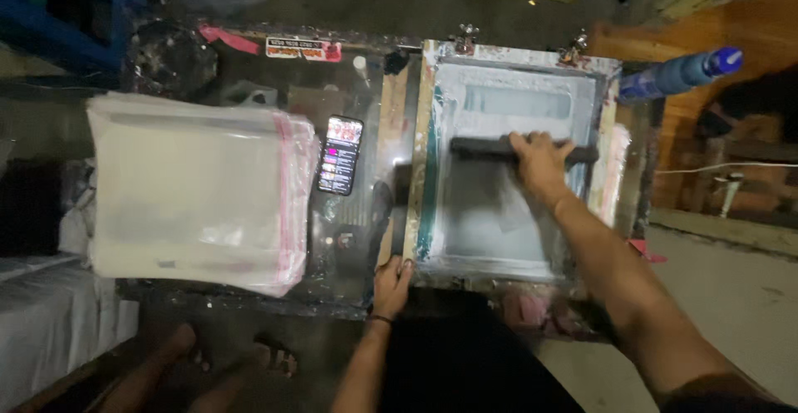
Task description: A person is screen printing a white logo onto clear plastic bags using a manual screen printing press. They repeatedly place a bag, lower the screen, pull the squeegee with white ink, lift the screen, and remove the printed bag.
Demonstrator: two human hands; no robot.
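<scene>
Right hand clamped over the middle of a dark squeegee, fingers wrapped across its top so that the bar's centre is hidden beneath them; only the two ends stick out toward 9 and 3 o'clock. Squeegee lying crosswise on the pale mesh of a wooden screen-printing frame, in the upper half of the screen, at about 1 o'clock from the frame's near edge. Left hand closed on the frame's near-left corner, at 7 o'clock of the screen, fingers curled over the wood; fingertips too dim to separate. Whatever lies under the mesh not visible. Frame clamped at its far edge by two metal hinges, blurred and half lost in shadow. At 9 o'clock of the frame, a phone with a lit screen flat on the glassy tabletop, content too small to read. Farther toward 9 o'clock, a thick stack of clear plastic bags with pink edge strips, its left side fading into glare. At 2 o'clock, a blue spray bottle lying tilted, just off the frame's corner. At 6 to 7 o'clock, sandalled feet on the floor, very dark and smeared. Both forearms cut off by the bottom edge; the surroundings at 12 o'clock mostly black.
</scene>
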